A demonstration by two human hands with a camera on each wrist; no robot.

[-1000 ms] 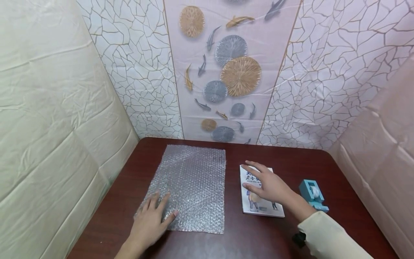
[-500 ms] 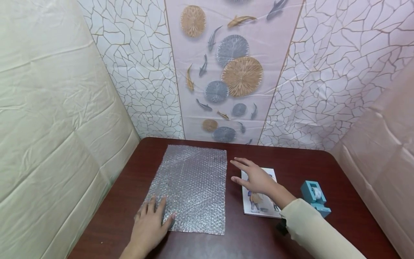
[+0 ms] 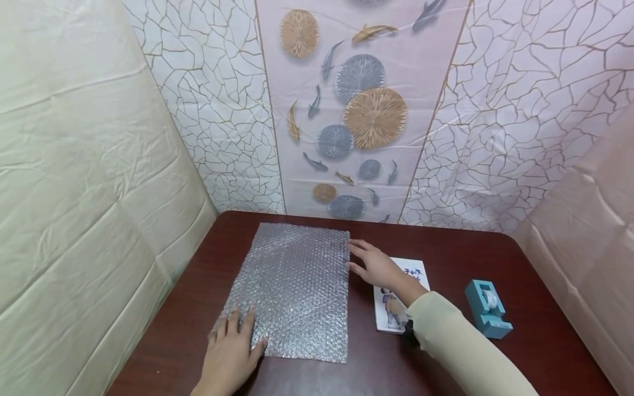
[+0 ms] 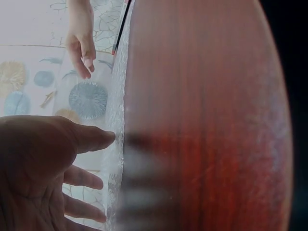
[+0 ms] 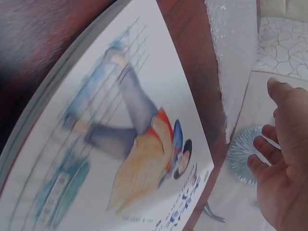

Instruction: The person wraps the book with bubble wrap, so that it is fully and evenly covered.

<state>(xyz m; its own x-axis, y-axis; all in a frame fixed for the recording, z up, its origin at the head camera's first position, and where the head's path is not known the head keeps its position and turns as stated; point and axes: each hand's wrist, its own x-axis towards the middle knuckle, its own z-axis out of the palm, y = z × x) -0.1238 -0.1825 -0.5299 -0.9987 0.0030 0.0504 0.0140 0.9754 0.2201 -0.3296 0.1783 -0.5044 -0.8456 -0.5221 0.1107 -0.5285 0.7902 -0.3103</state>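
Note:
A clear sheet of bubble wrap (image 3: pixel 297 286) lies flat on the dark red-brown table. My left hand (image 3: pixel 230 346) rests its spread fingers on the sheet's near left corner; the left wrist view shows its thumb and fingertips at the wrap's edge. Across from it, my right hand (image 3: pixel 373 267) has its fingers extended at the sheet's far right edge. Whether those fingertips touch the wrap, I cannot tell. Under the right forearm lies a white book (image 3: pixel 388 313) with an illustrated cover, partly hidden by the arm. In the right wrist view the book (image 5: pixel 144 139) fills the foreground.
A teal tape dispenser (image 3: pixel 487 309) with a roll of tape stands to the right of the book. The table (image 3: pixel 460 258) meets a patterned cloth wall at the back. Pale padded cloth (image 3: pixel 109 165) closes off the left side, and similar cloth stands at the right.
My right hand has moved left from above the book to the bubble wrap's right edge. The left hand stays at the near left corner, shifting slightly. The view has drifted a little.

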